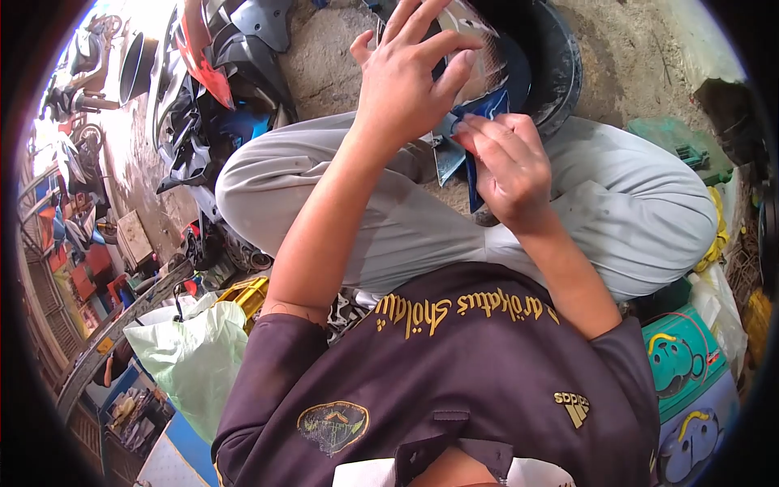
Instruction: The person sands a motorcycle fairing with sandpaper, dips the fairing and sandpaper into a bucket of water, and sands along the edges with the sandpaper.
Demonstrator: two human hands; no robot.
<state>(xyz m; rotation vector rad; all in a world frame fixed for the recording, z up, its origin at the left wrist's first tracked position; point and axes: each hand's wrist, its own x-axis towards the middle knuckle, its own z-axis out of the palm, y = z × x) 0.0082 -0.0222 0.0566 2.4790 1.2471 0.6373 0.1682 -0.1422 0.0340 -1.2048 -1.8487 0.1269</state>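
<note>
My left hand (412,77) is raised at the top centre, fingers spread and bent, over a shiny curved panel (484,53). Whether its fingertips touch the panel is unclear. My right hand (511,166) is closed on the edge of a glossy blue plastic piece (475,183), its fingers and thumb pinched together. Pointed ends of this piece hang down between my knees. Behind both hands stands a large black tub (560,61), close to my right knee.
Black and red plastic motorcycle panels (219,81) are heaped at the upper left. A pale green sack (188,349) and yellow crate (247,299) lie at the lower left. Green and blue boxes (690,357) stand at the right. Parked motorbikes (77,154) are further left.
</note>
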